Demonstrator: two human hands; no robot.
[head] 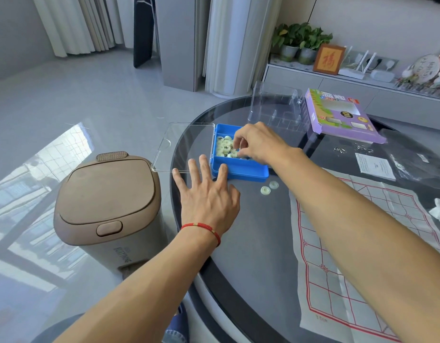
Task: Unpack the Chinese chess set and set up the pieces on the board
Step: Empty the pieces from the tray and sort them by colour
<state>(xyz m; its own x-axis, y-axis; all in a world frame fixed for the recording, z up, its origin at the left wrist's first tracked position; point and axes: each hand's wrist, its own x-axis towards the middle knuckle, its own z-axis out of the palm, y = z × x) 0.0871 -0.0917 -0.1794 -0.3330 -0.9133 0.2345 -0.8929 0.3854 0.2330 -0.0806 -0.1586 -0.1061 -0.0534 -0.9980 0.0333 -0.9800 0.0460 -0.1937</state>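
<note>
A blue box point(241, 170) with its clear lid point(184, 146) swung open to the left sits on the dark round table point(251, 243). Several pale round chess pieces point(224, 146) lie inside it. My right hand point(259, 143) reaches into the box, its fingers curled down among the pieces; what they pinch is hidden. My left hand point(209, 194) lies flat with spread fingers on the table, touching the box's near left corner and the lid's edge. Two pale pieces point(269, 188) lie on the table just in front of the box. The paper board point(357, 243) with red lines is spread at the right.
A brown lidded bin point(107, 209) stands on the floor left of the table. Behind the box are a clear plastic insert point(278, 107) and a purple carton point(342, 117). A leaflet point(375, 165) and plastic wrap point(417, 154) lie at the far right.
</note>
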